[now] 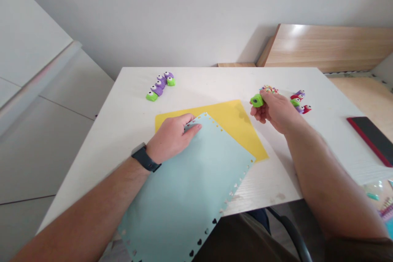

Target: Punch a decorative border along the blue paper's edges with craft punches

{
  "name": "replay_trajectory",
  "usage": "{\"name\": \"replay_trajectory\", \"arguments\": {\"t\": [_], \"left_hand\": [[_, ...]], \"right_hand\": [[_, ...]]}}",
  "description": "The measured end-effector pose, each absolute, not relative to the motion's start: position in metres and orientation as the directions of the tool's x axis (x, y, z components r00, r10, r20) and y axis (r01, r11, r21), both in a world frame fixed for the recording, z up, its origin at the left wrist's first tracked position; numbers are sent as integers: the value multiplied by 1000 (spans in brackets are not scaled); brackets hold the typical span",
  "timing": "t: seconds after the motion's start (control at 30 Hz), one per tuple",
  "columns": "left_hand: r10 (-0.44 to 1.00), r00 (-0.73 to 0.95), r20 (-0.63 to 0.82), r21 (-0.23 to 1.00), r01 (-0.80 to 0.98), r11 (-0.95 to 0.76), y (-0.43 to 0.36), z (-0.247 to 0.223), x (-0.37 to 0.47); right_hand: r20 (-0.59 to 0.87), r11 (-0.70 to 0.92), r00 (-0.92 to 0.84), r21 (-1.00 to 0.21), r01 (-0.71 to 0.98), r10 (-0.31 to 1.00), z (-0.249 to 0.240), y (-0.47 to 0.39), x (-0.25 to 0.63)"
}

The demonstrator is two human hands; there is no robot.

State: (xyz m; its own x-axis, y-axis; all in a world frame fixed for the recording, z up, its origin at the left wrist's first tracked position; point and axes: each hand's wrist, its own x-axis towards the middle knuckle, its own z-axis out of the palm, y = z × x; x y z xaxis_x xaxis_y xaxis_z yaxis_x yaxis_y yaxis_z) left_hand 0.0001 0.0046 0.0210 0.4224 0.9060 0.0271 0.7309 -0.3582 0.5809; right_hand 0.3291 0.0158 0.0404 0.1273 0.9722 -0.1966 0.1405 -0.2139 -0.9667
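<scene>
My left hand (175, 135), with a dark watch on its wrist, pinches a light blue sheet of paper (196, 180) near its top corner. Heart-shaped holes run along several of the sheet's edges. The sheet is tilted over a yellow sheet (221, 108) that lies on the table, and its lower end hangs past the table's front edge. At the right, my right hand (274, 108) grips a small green craft paper punch (257, 100) above the table, apart from the blue sheet. Just behind this hand lies a small heap of colourful paper bits (270, 89), partly covered by it.
A row of purple and green punches (160, 85) stands at the back left of the white table (101, 131). More punches (299, 102), red, purple and green, cluster right of my right hand. A black and red flat object (373, 139) lies at the right edge.
</scene>
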Motion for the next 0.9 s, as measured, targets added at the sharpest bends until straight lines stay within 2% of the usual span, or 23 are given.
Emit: {"name": "replay_trajectory", "arguments": {"t": [0.07,0.13,0.2,0.23,0.3,0.4,0.47,0.6,0.73,0.83,0.9], "left_hand": [[906,423,28,581,730,-359,4,22,0],[906,422,32,581,730,-361,4,22,0],[906,421,36,578,731,-363,5,22,0],[906,422,37,576,732,-364,5,22,0],[904,425,37,573,732,-368,6,22,0],[904,427,40,571,732,-371,6,21,0],[904,425,37,573,732,-368,5,22,0],[907,419,33,579,732,-359,4,22,0],[907,419,38,579,731,-362,5,21,0],[904,425,39,581,726,-366,5,21,0],[905,423,37,580,728,-364,6,21,0]], "right_hand": [[-72,-152,275,-947,282,959,36,22,342],[69,-135,402,-878,458,913,30,28,358],[166,-160,442,-775,611,882,25,32,372],[166,-187,440,-734,652,883,23,33,376],[75,-227,414,-741,632,907,21,33,376],[-92,-239,321,-857,456,943,20,31,365],[-124,-244,294,-874,419,948,18,33,359],[44,-255,457,-780,571,888,12,41,368],[138,-218,550,-819,531,824,10,45,380],[172,-185,479,-771,610,861,12,41,375],[225,-124,352,-659,742,908,14,36,364]]}}
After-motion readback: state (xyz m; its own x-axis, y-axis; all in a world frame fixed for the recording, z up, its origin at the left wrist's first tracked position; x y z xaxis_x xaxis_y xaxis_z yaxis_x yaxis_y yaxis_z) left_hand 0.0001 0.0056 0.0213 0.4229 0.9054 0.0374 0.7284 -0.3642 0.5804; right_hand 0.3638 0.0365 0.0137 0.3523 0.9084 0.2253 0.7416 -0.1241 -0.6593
